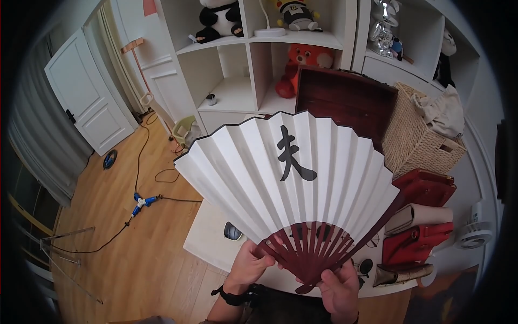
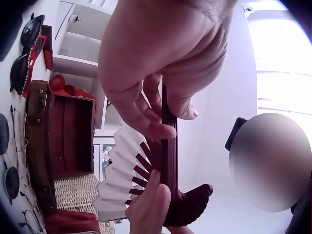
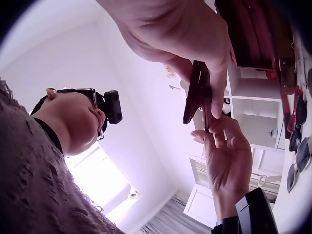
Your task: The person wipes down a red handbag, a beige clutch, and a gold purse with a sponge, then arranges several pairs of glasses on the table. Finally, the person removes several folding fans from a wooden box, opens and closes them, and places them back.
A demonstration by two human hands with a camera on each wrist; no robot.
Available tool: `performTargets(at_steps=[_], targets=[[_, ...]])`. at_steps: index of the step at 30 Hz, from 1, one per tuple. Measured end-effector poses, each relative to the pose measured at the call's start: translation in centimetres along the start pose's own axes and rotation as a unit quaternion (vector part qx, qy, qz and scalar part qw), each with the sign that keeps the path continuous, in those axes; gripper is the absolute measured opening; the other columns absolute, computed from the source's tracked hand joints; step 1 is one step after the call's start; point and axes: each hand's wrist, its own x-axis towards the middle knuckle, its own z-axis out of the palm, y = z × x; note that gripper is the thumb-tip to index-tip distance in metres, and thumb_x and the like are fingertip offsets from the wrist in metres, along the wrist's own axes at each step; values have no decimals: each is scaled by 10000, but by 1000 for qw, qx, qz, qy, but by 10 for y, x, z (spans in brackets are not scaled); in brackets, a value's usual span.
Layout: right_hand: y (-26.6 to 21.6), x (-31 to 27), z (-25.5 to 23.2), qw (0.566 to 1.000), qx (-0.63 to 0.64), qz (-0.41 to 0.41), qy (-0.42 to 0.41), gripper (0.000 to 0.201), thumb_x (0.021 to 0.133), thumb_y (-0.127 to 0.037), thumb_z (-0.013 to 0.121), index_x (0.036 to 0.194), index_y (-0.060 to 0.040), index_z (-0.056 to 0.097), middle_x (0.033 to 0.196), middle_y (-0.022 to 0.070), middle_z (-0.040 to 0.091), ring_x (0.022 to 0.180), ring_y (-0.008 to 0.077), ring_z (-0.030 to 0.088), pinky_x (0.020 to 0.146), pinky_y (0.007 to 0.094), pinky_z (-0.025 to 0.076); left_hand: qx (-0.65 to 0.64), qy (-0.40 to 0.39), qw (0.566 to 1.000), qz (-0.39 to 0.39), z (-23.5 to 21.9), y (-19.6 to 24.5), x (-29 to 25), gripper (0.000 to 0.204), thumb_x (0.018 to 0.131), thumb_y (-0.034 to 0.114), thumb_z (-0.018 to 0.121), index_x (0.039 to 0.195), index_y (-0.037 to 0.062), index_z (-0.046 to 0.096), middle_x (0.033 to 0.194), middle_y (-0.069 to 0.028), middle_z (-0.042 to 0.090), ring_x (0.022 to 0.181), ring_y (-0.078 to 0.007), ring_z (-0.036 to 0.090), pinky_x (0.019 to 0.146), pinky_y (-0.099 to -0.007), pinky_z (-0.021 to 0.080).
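A folding fan (image 1: 334,173), spread wide, is held up in front of me over the table. Its pleated white paper carries one black brushed character, and its ribs are dark red. My left hand (image 1: 251,264) pinches the outer rib on the left side between thumb and fingers. Down by the pivot end, my right hand (image 1: 341,286) grips the fan's lower right edge. The left wrist view shows the thick guard rib (image 2: 169,156) between the left thumb and fingers. Seen from the right wrist, the fan's handle end (image 3: 197,92) sits between the right thumb and fingers.
Several sunglasses (image 1: 232,231) lie on the white table (image 1: 208,237). An open dark red chest (image 1: 345,100), a woven basket (image 1: 421,135) and red handbags (image 1: 418,243) stand behind and right. White shelves (image 1: 232,100) hold plush toys. Cables (image 1: 143,202) cross the floor at left.
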Motion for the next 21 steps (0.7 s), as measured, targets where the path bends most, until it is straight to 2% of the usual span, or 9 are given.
performTargets(at_steps=[3,7,10,12,14,16,18,21], targets=[[0,0,0,1000,3,22,-1,510,923,11,527,1374,59,294,1300,258,507,1124,408,600,853,577,576,38,4,999,27,-7,-9,-2,547,759,353,819,1089,11,547,990,-70,609,821,-179,639,702,-301,545],[-1,0,4,999,-6,41,-17,520,913,27,525,1378,62,295,1301,261,506,1133,405,596,878,578,562,36,5,999,18,-10,-12,-3,563,757,370,819,1095,11,547,1002,-70,608,837,-173,633,702,-298,535],[-1,1,3,999,-23,37,-18,525,911,27,524,1383,66,297,1303,258,506,1131,404,597,880,567,563,24,10,1000,-15,-6,-6,-2,524,763,360,818,1068,25,557,993,-56,606,832,-163,625,704,-288,519],[0,2,3,999,-24,36,-18,531,909,27,528,1385,67,295,1303,254,508,1132,397,597,882,563,563,0,5,1000,-30,-1,-2,-1,424,797,325,784,1004,47,541,983,-50,625,892,-170,624,773,-316,507],[-1,2,3,999,-26,33,-17,537,907,28,531,1388,69,294,1303,251,510,1133,391,598,884,558,564,12,-2,1000,-12,-6,-7,-3,439,797,350,769,1016,46,539,989,-52,629,873,-174,631,750,-311,514],[-3,2,3,995,-20,84,-44,543,900,37,533,1389,69,298,1302,248,514,1140,372,596,879,536,568,25,-10,1000,4,-13,-15,-5,457,798,376,753,1028,45,538,996,-54,634,854,-178,639,727,-306,521],[0,3,5,996,-15,76,-45,544,896,43,534,1388,67,304,1302,245,518,1144,363,596,884,525,565,12,-9,1000,7,-19,-20,-7,535,792,395,788,1109,43,540,1001,-31,599,845,-131,596,713,-266,481],[2,3,8,997,-15,60,-37,547,890,53,534,1389,64,311,1304,241,521,1150,351,594,896,509,557,24,-18,1000,-9,-14,-14,-6,499,821,389,762,1101,45,534,1001,-32,592,833,-126,584,710,-261,471]])
